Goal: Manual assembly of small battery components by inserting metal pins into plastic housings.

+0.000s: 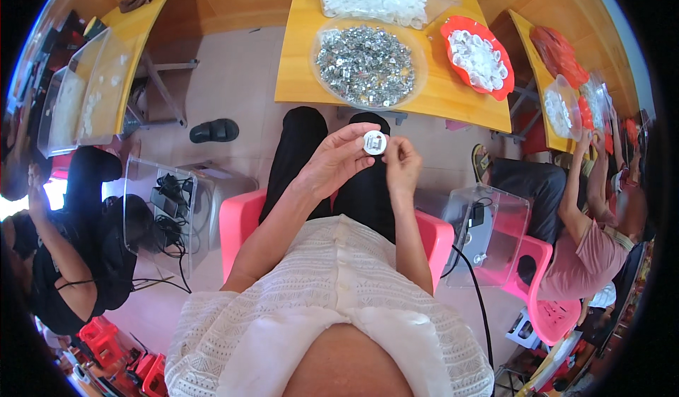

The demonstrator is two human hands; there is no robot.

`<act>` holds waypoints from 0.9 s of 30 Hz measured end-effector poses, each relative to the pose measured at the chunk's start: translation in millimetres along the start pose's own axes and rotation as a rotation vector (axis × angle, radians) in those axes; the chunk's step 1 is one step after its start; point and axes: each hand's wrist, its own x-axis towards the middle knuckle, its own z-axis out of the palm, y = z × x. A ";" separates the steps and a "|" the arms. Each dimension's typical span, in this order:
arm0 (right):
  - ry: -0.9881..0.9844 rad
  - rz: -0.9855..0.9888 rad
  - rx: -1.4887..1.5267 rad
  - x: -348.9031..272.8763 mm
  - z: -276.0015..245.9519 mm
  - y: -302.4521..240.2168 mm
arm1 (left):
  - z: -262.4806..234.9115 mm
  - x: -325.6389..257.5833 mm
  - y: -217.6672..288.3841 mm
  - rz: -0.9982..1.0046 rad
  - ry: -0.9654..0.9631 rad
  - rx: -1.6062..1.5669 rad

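Above my lap, my left hand [334,160] grips a small white round plastic part [375,142] between thumb and fingers. Metal pieces show on the part's face. Close against its right edge, my right hand [403,167] has its fingers curled and pinched together; whatever they hold, if anything, is hidden. Beyond my knees, a round clear tub [318,79] full of small silvery metal pieces sits on the yellow table [297,86]. A red scalloped bowl [503,86] of white round plastic parts stands to its right.
A clear bin [332,8] of white plastic pieces is at the table's back. Clear boxes [189,227] with cables flank my pink chair [237,220]. Another person [587,241] works at the right table, one [71,255] sits at left. A dark sandal [214,130] lies on the floor.
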 end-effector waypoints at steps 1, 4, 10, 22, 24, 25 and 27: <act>0.021 -0.070 -0.171 -2.1 2.8 8.9 | -2.7 1.9 -1.0 0.007 -0.030 0.000; 0.015 -0.360 -0.613 -8.4 11.6 34.4 | -3.4 8.2 -0.5 0.007 -0.056 0.010; -0.026 -0.394 -0.961 -10.0 21.1 60.0 | 5.6 26.7 -1.0 -0.045 -0.030 0.076; -0.037 -0.415 -0.862 -6.1 20.1 59.4 | 70.2 173.5 10.9 -0.160 -0.082 0.490; -0.050 -0.416 -0.858 -5.7 22.2 56.8 | 83.4 210.1 5.7 -0.155 -0.034 0.511; -0.060 -0.415 -0.847 -4.9 23.4 57.0 | 83.9 230.5 0.4 -0.140 -0.042 0.485; -0.062 -0.413 -0.849 -5.5 24.0 55.6 | 87.9 271.8 -16.4 -0.108 -0.016 0.515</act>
